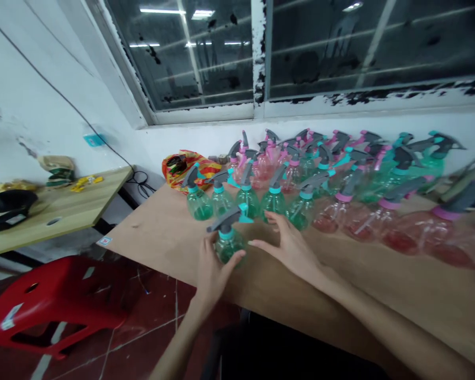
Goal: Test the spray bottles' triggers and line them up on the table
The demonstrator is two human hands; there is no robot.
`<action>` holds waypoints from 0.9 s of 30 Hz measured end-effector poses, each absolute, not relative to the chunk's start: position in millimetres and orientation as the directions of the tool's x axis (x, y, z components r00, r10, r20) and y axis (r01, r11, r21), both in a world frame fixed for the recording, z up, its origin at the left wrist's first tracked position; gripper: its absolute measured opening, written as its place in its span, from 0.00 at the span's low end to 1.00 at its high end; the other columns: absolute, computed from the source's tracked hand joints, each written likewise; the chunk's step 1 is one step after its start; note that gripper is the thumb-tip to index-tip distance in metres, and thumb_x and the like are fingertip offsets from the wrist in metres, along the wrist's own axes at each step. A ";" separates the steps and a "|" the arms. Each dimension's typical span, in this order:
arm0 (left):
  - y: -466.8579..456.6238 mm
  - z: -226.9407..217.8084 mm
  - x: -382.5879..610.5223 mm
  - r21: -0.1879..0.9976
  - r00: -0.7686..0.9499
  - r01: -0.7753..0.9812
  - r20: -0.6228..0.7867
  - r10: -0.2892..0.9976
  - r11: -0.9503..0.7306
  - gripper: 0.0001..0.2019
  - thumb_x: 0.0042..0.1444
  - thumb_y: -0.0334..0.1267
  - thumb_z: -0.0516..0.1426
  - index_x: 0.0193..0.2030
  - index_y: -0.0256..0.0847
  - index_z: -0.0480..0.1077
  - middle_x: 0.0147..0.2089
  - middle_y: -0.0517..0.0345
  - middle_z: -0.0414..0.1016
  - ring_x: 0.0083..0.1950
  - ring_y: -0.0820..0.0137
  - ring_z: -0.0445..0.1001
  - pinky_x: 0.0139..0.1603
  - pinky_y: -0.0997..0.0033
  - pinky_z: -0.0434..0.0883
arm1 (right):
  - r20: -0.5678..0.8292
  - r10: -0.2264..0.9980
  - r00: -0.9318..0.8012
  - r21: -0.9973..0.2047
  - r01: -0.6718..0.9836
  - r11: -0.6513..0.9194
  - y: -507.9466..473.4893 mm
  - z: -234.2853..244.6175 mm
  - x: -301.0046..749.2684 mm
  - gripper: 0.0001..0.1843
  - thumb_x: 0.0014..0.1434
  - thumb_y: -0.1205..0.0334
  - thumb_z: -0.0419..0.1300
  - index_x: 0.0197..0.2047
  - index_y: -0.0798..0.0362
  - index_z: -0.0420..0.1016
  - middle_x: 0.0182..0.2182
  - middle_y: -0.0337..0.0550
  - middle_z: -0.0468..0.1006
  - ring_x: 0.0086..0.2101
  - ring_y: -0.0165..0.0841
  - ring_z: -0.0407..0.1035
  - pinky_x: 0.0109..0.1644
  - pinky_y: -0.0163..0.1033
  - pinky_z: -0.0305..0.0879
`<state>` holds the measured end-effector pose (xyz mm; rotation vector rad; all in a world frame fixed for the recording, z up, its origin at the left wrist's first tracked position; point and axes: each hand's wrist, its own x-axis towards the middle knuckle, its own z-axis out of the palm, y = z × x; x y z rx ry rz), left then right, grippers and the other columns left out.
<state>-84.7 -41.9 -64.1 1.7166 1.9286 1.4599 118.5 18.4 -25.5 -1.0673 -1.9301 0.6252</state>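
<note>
— What surrounds the window [285, 58]?
— White wall [24, 105], with patchy paint on the window's frame [258, 31].
— Any light?
— Bright strips [162, 11] show in the window's dark panes [320, 31].
— And below the window?
— A brown table [154, 232]; lower left of it, a pale wooden desk [98, 198], a red stool [59, 290] and red tiled floor [142, 338].

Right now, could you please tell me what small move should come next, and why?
Perhaps bring the right hand in to steady the nearest green spray bottle: the left hand grips its body alone, while the right is open and apart from it.
</note>
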 end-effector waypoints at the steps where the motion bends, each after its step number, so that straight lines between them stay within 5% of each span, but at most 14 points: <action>1: -41.4 -64.5 -66.2 0.718 -0.294 0.680 0.452 0.842 -0.148 0.31 0.50 0.52 0.64 0.57 0.46 0.60 0.52 0.49 0.67 0.56 0.54 0.69 0.57 0.46 0.66 | 0.425 0.868 -0.256 -0.738 0.458 0.496 13.1 -23.4 128.7 0.41 0.54 0.41 0.63 0.64 0.52 0.58 0.58 0.57 0.70 0.56 0.49 0.67 0.55 0.58 0.68; 6: -33.8 -67.1 19.8 0.690 -0.140 0.691 0.419 0.897 -0.214 0.30 0.52 0.49 0.63 0.58 0.43 0.58 0.50 0.43 0.65 0.55 0.48 0.67 0.53 0.41 0.67 | 0.424 0.902 -0.077 -0.768 0.497 0.404 -9.8 -21.8 175.1 0.48 0.49 0.36 0.64 0.65 0.55 0.55 0.59 0.59 0.67 0.57 0.51 0.65 0.58 0.60 0.65; 10: -32.2 -74.6 78.5 0.717 -0.076 0.650 0.391 0.917 -0.251 0.30 0.52 0.43 0.62 0.58 0.43 0.56 0.53 0.38 0.62 0.58 0.44 0.64 0.55 0.36 0.64 | 0.432 0.899 0.073 -0.799 0.493 0.345 -20.5 -23.3 203.7 0.44 0.50 0.38 0.64 0.61 0.56 0.58 0.55 0.58 0.69 0.56 0.50 0.64 0.59 0.60 0.62; 15: -50.8 -82.9 128.9 0.785 0.019 0.523 0.378 0.926 -0.331 0.44 0.50 0.37 0.63 0.67 0.48 0.40 0.66 0.33 0.50 0.69 0.44 0.55 0.61 0.33 0.61 | 0.414 0.885 0.215 -0.860 0.412 0.302 -24.9 -22.2 231.4 0.34 0.52 0.47 0.64 0.57 0.53 0.60 0.51 0.54 0.71 0.53 0.48 0.67 0.57 0.58 0.64; 18: -66.4 -86.8 143.9 0.790 0.080 0.483 0.390 0.917 -0.378 0.46 0.52 0.35 0.61 0.69 0.53 0.35 0.69 0.37 0.47 0.71 0.47 0.52 0.63 0.33 0.61 | 0.424 0.886 0.189 -0.869 0.360 0.339 -23.8 -22.9 245.1 0.26 0.54 0.55 0.62 0.54 0.51 0.62 0.46 0.50 0.72 0.47 0.44 0.70 0.52 0.54 0.67; 22: -82.7 -93.8 151.8 0.743 0.084 0.525 0.441 0.894 -0.416 0.36 0.59 0.36 0.56 0.69 0.56 0.41 0.67 0.39 0.52 0.69 0.49 0.56 0.62 0.32 0.63 | 0.487 0.862 0.139 -0.831 0.377 0.409 -19.9 -22.9 259.0 0.19 0.53 0.64 0.56 0.49 0.49 0.66 0.45 0.48 0.71 0.43 0.41 0.70 0.49 0.50 0.69; 27: -90.4 -101.6 138.2 0.650 0.180 0.583 0.483 0.857 -0.488 0.32 0.61 0.41 0.54 0.69 0.58 0.44 0.66 0.41 0.58 0.66 0.50 0.62 0.59 0.34 0.67 | 0.568 0.823 0.000 -0.754 0.399 0.521 -10.2 -19.1 270.8 0.14 0.50 0.65 0.54 0.42 0.49 0.70 0.35 0.42 0.73 0.35 0.38 0.70 0.40 0.45 0.69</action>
